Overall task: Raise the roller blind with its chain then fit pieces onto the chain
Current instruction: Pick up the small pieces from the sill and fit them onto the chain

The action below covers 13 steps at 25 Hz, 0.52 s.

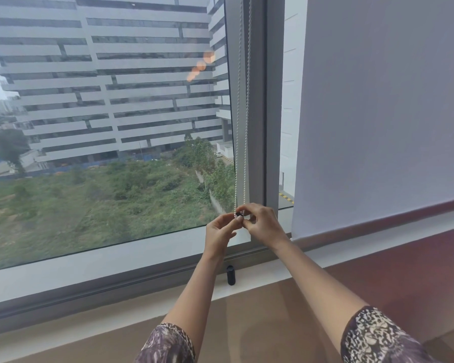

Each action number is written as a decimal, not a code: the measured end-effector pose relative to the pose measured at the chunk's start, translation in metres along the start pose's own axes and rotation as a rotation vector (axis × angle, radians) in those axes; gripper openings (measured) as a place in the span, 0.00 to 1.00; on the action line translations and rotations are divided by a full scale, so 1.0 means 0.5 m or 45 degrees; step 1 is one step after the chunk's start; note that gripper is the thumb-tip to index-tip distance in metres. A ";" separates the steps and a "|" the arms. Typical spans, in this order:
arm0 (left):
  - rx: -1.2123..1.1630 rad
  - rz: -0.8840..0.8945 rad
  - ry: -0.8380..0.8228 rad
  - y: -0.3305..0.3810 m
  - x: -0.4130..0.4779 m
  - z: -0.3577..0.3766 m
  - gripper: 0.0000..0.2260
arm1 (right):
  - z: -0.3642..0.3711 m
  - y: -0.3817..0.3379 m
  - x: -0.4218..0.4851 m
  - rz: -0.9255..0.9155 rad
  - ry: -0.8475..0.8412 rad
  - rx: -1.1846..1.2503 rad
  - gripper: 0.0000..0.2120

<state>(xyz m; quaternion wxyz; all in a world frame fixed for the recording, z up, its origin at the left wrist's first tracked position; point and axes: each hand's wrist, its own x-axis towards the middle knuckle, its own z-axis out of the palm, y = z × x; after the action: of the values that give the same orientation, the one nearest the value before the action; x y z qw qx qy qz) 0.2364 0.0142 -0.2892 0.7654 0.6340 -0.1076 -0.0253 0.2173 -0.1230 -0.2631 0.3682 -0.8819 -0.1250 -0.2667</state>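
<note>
Both hands meet at the bottom of the white bead chain (245, 127), which hangs in two strands down the grey window frame (262, 100) between the large glass pane on the left and a narrow pane on the right. The left hand (220, 229) has its fingers curled and its thumb and forefinger pinched at the lowest loop of the chain, where a small dark piece (239, 214) sits between the fingertips of both hands. The right hand (262, 221) is closed over the same spot from the right, its fingertips pressed on the piece and the chain; how much of the piece is already on the chain cannot be told, as the fingers cover it. Below the hands a second small dark cylindrical piece (231, 275) stands on the pale window sill (116, 279), just near the frame's lower rail and apart from both forearms. To the right a lowered roller blind (378, 113) covers the next window, its bottom bar (378, 226) slanting close above the sill and its left edge just beside the right wrist. The sill runs bare to the left of the forearms, and the left pane is uncovered across what shows of it. Patterned sleeves (372, 339) end at the elbows at the near edge.
</note>
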 end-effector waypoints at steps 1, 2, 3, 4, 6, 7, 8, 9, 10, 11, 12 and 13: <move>0.007 -0.004 0.002 0.001 0.000 -0.001 0.08 | 0.001 0.001 -0.004 0.031 0.022 0.037 0.13; 0.014 -0.005 0.005 0.002 -0.001 -0.001 0.09 | 0.002 0.001 -0.007 0.060 0.038 0.074 0.16; 0.018 -0.008 0.006 0.004 -0.001 -0.002 0.11 | 0.004 0.001 -0.009 0.086 0.051 0.111 0.20; 0.019 -0.016 0.006 0.004 -0.001 -0.004 0.12 | 0.006 0.000 -0.011 0.112 0.061 0.146 0.23; 0.018 -0.042 -0.005 0.005 0.001 -0.007 0.13 | 0.011 0.003 -0.011 0.160 0.080 0.203 0.29; 0.016 -0.057 -0.012 0.006 0.001 -0.007 0.14 | 0.012 0.005 -0.010 0.177 0.086 0.210 0.27; 0.015 -0.070 -0.020 0.006 0.002 -0.007 0.14 | 0.012 0.008 -0.009 0.182 0.085 0.196 0.23; 0.020 -0.077 -0.031 0.007 0.001 -0.006 0.14 | 0.012 0.010 -0.007 0.176 0.078 0.175 0.18; 0.028 -0.080 -0.038 0.006 0.001 -0.007 0.14 | 0.012 0.011 -0.005 0.171 0.065 0.167 0.13; 0.036 -0.084 -0.038 0.004 0.001 -0.010 0.14 | 0.011 0.011 -0.003 0.175 0.047 0.175 0.11; 0.046 -0.093 -0.026 -0.002 0.000 -0.016 0.14 | 0.010 0.011 -0.001 0.186 0.030 0.189 0.10; 0.065 -0.112 -0.005 -0.010 0.000 -0.023 0.14 | 0.008 0.012 0.001 0.198 0.020 0.200 0.11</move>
<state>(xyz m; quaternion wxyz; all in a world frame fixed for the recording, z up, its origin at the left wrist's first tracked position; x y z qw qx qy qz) 0.2392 0.0245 -0.2962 0.7470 0.6573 -0.0817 -0.0572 0.2219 -0.1242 -0.2687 0.4568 -0.8551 -0.0738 -0.2336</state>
